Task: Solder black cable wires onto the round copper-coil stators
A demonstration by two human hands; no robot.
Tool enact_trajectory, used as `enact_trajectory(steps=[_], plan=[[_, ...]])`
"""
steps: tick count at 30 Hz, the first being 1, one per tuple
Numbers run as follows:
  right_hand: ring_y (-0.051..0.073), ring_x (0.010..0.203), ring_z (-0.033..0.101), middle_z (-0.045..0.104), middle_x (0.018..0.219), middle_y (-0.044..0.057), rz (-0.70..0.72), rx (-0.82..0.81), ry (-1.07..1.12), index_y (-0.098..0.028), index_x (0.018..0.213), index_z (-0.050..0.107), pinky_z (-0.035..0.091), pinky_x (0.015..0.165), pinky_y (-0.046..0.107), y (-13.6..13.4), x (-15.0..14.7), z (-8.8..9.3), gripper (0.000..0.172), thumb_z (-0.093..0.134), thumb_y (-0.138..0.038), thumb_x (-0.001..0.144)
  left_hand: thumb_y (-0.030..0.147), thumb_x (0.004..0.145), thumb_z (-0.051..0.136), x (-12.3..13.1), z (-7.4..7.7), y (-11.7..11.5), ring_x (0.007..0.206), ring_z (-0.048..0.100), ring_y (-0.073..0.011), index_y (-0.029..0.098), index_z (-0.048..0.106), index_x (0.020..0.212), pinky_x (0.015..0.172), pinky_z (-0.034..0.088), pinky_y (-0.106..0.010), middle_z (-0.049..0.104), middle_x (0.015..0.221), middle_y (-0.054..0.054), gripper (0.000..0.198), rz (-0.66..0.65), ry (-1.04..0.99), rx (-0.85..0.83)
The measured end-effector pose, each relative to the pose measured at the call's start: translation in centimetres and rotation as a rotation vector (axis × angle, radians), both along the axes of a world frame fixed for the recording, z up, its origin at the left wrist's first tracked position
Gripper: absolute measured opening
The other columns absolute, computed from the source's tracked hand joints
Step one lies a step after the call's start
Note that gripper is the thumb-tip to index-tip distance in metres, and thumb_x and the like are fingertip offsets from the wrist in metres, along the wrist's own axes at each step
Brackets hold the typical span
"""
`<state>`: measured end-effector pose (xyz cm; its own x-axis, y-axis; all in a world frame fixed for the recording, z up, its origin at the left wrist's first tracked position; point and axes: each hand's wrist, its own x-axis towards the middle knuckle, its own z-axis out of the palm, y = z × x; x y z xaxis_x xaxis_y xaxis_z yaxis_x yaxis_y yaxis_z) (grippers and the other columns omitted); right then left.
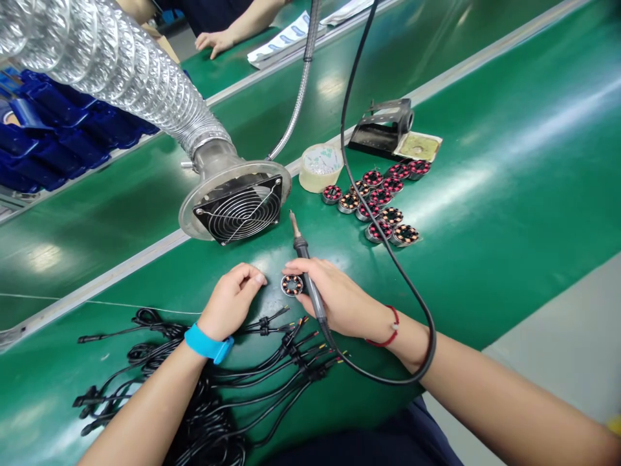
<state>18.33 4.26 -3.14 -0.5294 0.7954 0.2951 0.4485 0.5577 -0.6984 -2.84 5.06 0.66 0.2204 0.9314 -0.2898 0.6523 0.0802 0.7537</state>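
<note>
Pinching a stator (292, 277), right fingers (299, 265) partly hide the soldering iron (315, 295); left fingers (251, 279) curl, contents unclear.

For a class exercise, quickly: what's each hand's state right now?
Left hand: curled closed, nothing visible in it.
Right hand: closed, holding a soldering iron and a coil ring.

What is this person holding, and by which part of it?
The right grip holds a soldering iron by its dark handle, and a small round coil by its outer rim. Whether the left grip holds anything cannot be told.
</note>
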Motion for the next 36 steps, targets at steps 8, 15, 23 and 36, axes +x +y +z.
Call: enact_trajectory(steps=[8,15,23,36], plan=[[0.019,0.073,0.066,0.073,0.084,0.004,-0.187,0.295,0.011,-0.018,0.121,0.055,0.051,0.072,0.035,0.3,2.3,3.1,0.028,0.048,-0.023,0.094,0.027,0.084,0.054,-0.3,1.5,-2.1,0.076,0.052,-0.0176,0.02,0.057,0.089,0.071,0.038,-0.031,0.055,0.093,-0.003,0.009,-0.445,0.379,-0.08],[0.019,0.079,0.069,0.072,0.09,0.004,-0.482,-0.067,0.306,-0.022,0.098,0.063,0.057,0.072,0.033,-2.3,1.2,4.7,0.011,0.06,-0.026,0.087,0.031,0.085,0.049,-1.1,2.2,-1.6,0.058,0.036,-0.0119,0.019,0.053,0.076,0.056,0.03,-0.025,0.042,0.063,0.004,0.015,-0.182,0.041,-0.115],[0.017,0.082,0.072,0.074,0.091,0.003,-0.378,-0.47,0.627,-0.026,0.125,0.053,0.059,0.076,0.033,-3.6,-3.1,3.6,0.034,0.054,-0.025,0.091,0.032,0.082,0.054,-1.5,2.5,-2.0,0.063,0.036,-0.0115,0.018,0.051,0.077,0.06,0.031,-0.026,0.041,0.07,0.003,0.014,-0.124,-0.213,-0.101],[0.012,0.073,0.066,0.064,0.083,-0.001,-0.217,-0.603,0.803,-0.024,0.12,0.044,0.057,0.073,0.029,-3.8,-4.7,2.7,0.042,0.057,-0.013,0.081,0.035,0.097,0.031,-0.7,2.7,-2.4,0.067,0.046,-0.0134,0.017,0.056,0.072,0.067,0.037,-0.026,0.053,0.072,-0.001,0.04,-0.211,-0.215,-0.002]])
